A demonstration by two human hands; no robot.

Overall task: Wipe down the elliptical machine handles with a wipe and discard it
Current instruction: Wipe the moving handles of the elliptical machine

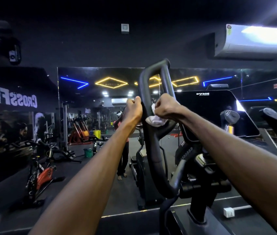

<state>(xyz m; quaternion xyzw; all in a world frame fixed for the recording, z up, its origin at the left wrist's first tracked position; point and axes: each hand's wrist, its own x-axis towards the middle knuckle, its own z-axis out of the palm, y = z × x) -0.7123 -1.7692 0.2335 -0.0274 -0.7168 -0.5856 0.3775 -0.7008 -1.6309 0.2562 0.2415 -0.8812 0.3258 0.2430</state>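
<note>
Both hands work at mid-height on the looped elliptical handle (153,116), a dark padded bar that rises in front of a wall mirror (100,133). The left hand (133,109) is closed in a fist around the left limb of the loop and steadies it. The right hand (165,108) is also curled closed and clamps a crumpled white wipe (156,119) against the right limb, with most of the cloth bunched below the fist and only a small part pressed to the bar. Several risks follow from this arrangement. Because the wipe is wadded rather than wrapped around the bar, a stroke probably cleans only one face of the padding and leaves the far side untouched. The hanging bulk may slip out of the fist on a long pull and drop to the floor. The handle pivots, so if the left hand lets go, pressure from the right could swing the arm. The top bend and the lower stem look not yet covered, and could be skipped.
</note>
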